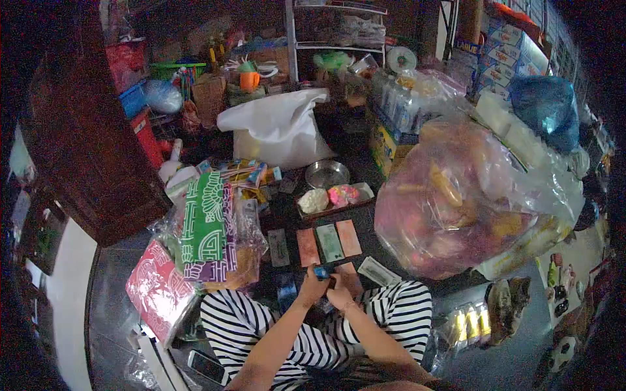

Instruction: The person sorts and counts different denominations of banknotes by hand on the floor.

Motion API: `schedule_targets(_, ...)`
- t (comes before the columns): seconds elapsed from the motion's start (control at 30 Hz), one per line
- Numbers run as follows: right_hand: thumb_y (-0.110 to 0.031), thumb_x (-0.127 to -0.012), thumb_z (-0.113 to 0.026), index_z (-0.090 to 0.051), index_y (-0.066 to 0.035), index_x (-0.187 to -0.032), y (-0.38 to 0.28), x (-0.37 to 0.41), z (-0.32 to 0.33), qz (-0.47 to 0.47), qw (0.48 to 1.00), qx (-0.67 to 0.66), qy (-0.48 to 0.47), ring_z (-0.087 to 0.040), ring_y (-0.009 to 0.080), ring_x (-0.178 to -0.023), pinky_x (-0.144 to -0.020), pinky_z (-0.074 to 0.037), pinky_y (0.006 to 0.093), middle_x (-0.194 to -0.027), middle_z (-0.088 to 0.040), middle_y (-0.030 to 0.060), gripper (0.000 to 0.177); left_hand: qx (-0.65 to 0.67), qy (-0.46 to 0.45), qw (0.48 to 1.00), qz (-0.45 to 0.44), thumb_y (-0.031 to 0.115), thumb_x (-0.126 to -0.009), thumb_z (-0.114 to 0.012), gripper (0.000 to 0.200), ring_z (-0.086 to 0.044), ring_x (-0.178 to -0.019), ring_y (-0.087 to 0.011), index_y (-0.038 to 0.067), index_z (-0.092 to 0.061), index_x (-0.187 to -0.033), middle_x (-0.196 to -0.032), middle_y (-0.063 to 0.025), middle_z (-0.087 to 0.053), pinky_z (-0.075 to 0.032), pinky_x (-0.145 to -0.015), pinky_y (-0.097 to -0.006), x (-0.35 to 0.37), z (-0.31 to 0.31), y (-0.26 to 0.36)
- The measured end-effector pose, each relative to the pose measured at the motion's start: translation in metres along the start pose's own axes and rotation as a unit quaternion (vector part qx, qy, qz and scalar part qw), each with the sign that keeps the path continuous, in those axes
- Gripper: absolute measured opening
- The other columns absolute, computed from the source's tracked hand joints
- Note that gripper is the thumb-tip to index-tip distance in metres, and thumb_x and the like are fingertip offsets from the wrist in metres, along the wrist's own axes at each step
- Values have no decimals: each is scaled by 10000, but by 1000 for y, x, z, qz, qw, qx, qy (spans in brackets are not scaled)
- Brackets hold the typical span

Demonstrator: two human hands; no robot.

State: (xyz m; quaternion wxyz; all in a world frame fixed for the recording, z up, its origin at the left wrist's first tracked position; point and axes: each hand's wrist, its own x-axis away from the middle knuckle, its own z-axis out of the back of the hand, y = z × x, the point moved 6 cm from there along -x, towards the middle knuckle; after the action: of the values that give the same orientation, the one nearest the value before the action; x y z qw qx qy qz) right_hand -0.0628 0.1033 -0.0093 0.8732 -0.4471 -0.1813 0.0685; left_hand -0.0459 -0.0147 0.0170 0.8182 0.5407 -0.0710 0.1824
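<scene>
Both hands meet low in the centre, above the crossed legs in striped trousers. My left hand (313, 287) is closed around a small blue item (320, 272). Close beside it, my right hand (340, 294) has its fingers bent inward; what it holds is too small to make out. In front of the hands lie a red paper slip (307, 247), a green one (329, 242) and an orange one (349, 238), side by side. A grey slip (278, 247) lies left of them. Another reddish slip (349, 279) is partly behind my right hand.
Patterned bags (212, 228) are heaped at the left, a large pink plastic bag (450, 202) at the right. Behind the slips are a tray (339, 208), a metal bowl (327, 174) and a white sack (280, 133). A phone (207, 367) lies lower left.
</scene>
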Motion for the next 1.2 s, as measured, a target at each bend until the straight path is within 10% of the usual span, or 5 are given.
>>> schedule_targets(0.23, -230, -729, -497, -289, -92, -1263, 0, 2, 1, -41, 998, -43, -30, -513, 421, -1013, -880, -392, 458, -1128, -504, 263, 589, 36, 66, 991, -112, 285, -753, -616, 775, -525, -1001, -426, -19, -175, -1313, -1075, -316, -506, -439, -828, -417, -12, -3, -16)
schedule_targets(0.43, -227, -731, -490, -300, -93, -1262, 6, -3, 3, -33, 997, -65, 13, -508, 422, -1023, -885, -386, 460, -1126, -502, 271, 580, 29, 76, 997, -10, 214, -767, -576, 714, -588, -814, -431, -6, -151, -1298, -883, -302, -579, -451, -715, -449, 20, 24, 31)
schedule_targets(0.9, -241, -796, -524, -278, -204, -1277, 13, -9, -6, 55, 997, 53, -6, -534, 415, -1001, -856, -411, 439, -1057, -551, 253, 541, 32, 111, 992, -46, 186, -753, -576, 685, -509, -956, -492, 12, -181, -1286, -1041, -358, -505, -420, -820, -488, -5, 10, -3)
schedule_targets(1.2, -232, -819, -528, -283, -137, -1296, 4, 4, 8, -127, 991, -5, -30, -494, 357, -1083, -917, -377, 391, -1163, -509, 197, 545, 38, 105, 993, -29, 224, -749, -580, 729, -493, -941, -524, 10, -153, -1300, -1044, -392, -459, -424, -830, -490, -10, 5, -8)
